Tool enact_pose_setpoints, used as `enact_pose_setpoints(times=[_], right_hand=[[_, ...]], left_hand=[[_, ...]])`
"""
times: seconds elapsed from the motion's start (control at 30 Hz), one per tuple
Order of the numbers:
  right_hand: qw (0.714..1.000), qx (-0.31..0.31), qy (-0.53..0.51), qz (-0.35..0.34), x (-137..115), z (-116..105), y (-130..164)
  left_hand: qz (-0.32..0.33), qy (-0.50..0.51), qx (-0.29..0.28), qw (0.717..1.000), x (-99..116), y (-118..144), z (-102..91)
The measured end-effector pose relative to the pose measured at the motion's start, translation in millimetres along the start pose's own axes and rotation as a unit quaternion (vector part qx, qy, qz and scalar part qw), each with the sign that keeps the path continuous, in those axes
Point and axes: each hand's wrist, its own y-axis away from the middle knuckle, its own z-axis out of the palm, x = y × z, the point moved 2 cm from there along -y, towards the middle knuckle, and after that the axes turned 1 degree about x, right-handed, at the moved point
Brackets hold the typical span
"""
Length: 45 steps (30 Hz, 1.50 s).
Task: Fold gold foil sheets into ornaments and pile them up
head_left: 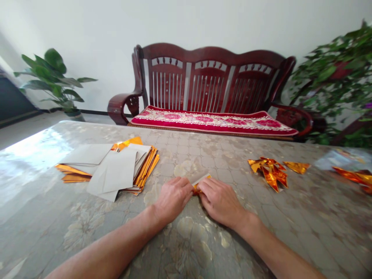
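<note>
No lettering, number or sign is legible. The plastic bag [344,159], right, is too blurred to read.

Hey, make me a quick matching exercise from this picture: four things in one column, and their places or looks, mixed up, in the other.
Things:
1. Paper stack
2. Seat cover
3. Partly folded sheet
4. Cluster of folded foil pieces

Places or looks:
A. Between the left hand and the right hand
B. Right of both hands
C. Red with a floral pattern
D. Left of both hands

Pairs: 1-D, 2-C, 3-A, 4-B
</note>
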Motion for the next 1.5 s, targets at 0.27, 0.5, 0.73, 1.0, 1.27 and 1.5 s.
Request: enact_pose_setpoints(times=[0.27,0.5,0.73,1.0,1.27,1.5], right_hand=[[0.997,0.023,-0.033,0.060,-4.9,5.5,-1.0],[0.994,0.031,-0.009,0.107,-1.3,6.9,-2.2],[0.992,0.032,0.016,0.122,-2.5,7.1,-5.8],[0.991,0.032,-0.024,0.127,2.6,10.4,-7.6],[0.985,0.027,-0.088,0.144,9.8,16.3,-8.4],[0.986,0.010,-0.079,0.150,9.4,16.4,-10.5]], left_hand=[[-0.029,0.070,0.008,0.997,-4.3,1.3,-2.4],[-0.058,0.152,0.033,0.986,-14.1,-0.9,-2.6],[-0.070,0.184,0.032,0.980,-17.9,-2.6,-3.6],[-0.083,0.182,0.035,0.979,-18.3,-3.4,-4.6],[-0.092,0.155,0.023,0.983,-16.9,-3.2,-7.0],[-0.096,0.159,0.033,0.982,-19.0,-3.3,-4.3]])
